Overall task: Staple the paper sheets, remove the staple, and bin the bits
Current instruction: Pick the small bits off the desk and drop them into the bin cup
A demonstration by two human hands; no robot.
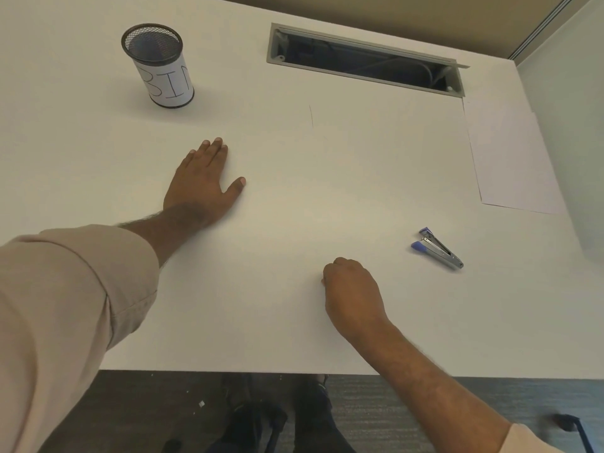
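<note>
White paper sheets [277, 178] lie flat on the white table, their edges faint. My left hand [204, 183] rests on them palm down with straight, spread fingers. My right hand [351, 297] sits near the table's front with its fingers curled under and the tips down on the surface; anything beneath them is hidden. A small metal stapler with blue ends [436, 248] lies to the right of that hand, apart from it. The black mesh cup labelled BIN [163, 73] stands at the far left, beyond my left hand.
A grey cable hatch [366, 60] is open in the table at the back. Another white sheet [513, 158] lies at the far right by the wall. The table's front edge [261, 371] runs below my right hand, with dark floor under it.
</note>
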